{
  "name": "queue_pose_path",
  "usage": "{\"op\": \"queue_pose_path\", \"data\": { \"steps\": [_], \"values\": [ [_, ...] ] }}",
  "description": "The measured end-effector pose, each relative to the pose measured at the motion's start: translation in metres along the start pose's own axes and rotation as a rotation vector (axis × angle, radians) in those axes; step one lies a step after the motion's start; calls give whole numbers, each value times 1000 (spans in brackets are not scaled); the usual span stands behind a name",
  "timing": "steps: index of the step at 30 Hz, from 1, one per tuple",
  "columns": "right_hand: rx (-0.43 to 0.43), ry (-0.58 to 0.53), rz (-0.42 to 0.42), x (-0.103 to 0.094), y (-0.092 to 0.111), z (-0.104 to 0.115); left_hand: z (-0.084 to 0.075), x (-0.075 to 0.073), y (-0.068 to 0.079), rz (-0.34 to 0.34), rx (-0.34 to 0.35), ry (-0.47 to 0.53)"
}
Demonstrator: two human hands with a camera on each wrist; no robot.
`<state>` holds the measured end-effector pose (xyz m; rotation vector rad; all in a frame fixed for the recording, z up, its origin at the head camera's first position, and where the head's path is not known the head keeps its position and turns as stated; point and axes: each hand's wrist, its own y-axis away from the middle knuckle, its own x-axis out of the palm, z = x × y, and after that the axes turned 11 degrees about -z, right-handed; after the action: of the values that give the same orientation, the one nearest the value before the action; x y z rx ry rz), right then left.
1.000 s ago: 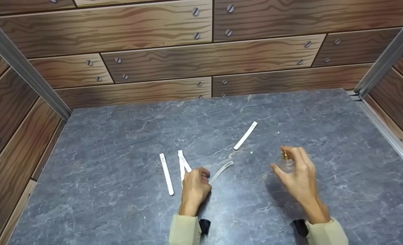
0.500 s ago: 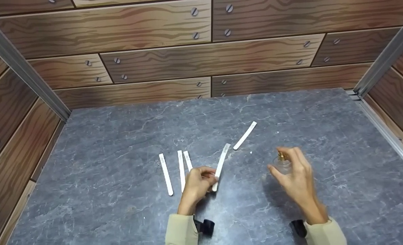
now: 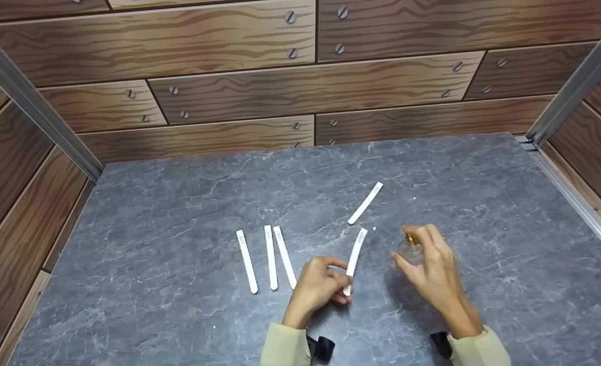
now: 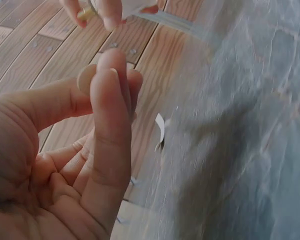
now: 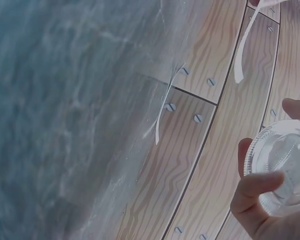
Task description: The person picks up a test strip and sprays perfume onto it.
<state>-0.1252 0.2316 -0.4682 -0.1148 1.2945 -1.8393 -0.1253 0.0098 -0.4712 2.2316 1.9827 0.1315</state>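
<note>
My left hand (image 3: 316,282) pinches a white paper test strip (image 3: 357,252) near its rounded lower end. The strip tilts up and to the right, with small print at its top. In the left wrist view, the strip's rounded end (image 4: 86,80) shows between thumb and fingers. To the right, my right hand (image 3: 435,269) grips a clear glass perfume bottle (image 5: 290,162) with a gold spray nozzle (image 3: 410,239). Its index finger lies at the nozzle and the thumb is against the glass. A gap separates the held strip from the bottle.
Three white strips (image 3: 247,262) lie side by side on the grey marbled table (image 3: 168,244) left of my left hand. Another strip (image 3: 365,203) lies farther back. Wood-patterned walls (image 3: 229,96) close off the back and sides.
My left hand has lifted a strip off the table and carried it right, toward the bottle. My right hand, with the perfume bottle, has shifted slightly left and nearer.
</note>
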Motion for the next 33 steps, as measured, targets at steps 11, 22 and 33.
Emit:
{"op": "queue_pose_path", "data": {
  "steps": [11,22,33],
  "values": [
    [10,67,56,0,2,0,-7,3,2,21,58,-54],
    [9,80,47,-1,1,0,-9,5,4,26,50,-30],
    [31,52,-7,-5,-2,-2,-10,7,5,39,46,-22]
  ]
}}
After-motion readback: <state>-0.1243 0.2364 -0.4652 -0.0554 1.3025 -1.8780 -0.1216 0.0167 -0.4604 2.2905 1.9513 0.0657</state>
